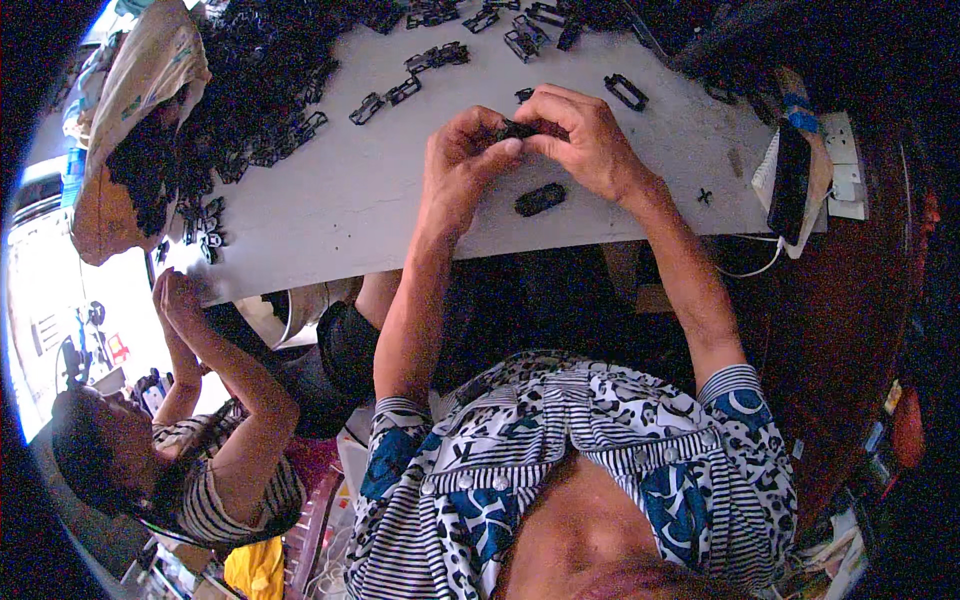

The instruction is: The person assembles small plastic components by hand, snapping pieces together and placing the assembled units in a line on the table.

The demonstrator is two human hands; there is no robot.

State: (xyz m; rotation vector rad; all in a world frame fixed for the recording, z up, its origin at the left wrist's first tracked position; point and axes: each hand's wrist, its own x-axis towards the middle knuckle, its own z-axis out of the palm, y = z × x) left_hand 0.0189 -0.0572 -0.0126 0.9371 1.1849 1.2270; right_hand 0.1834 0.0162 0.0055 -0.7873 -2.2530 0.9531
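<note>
Over the white table (350,205), my left hand (466,160) and my right hand (590,145) meet, both closed on one small black plastic part (517,130). Thumbs and fingers pinch it from either side and cover much of it. Just below my hands, a black oblong plastic piece (540,200) lies flat on the table. Beyond my right hand sits a black open frame piece (626,92). Another small dark piece (523,95) shows partly behind my right fingers.
A large heap of black plastic parts (260,75) covers the far left, beside an open sack (125,150). Several linked frames (405,90) lie nearer. At right stand a black box-shaped device (789,180) and white power strip (846,165). Another person's hands (180,300) are at the left table edge.
</note>
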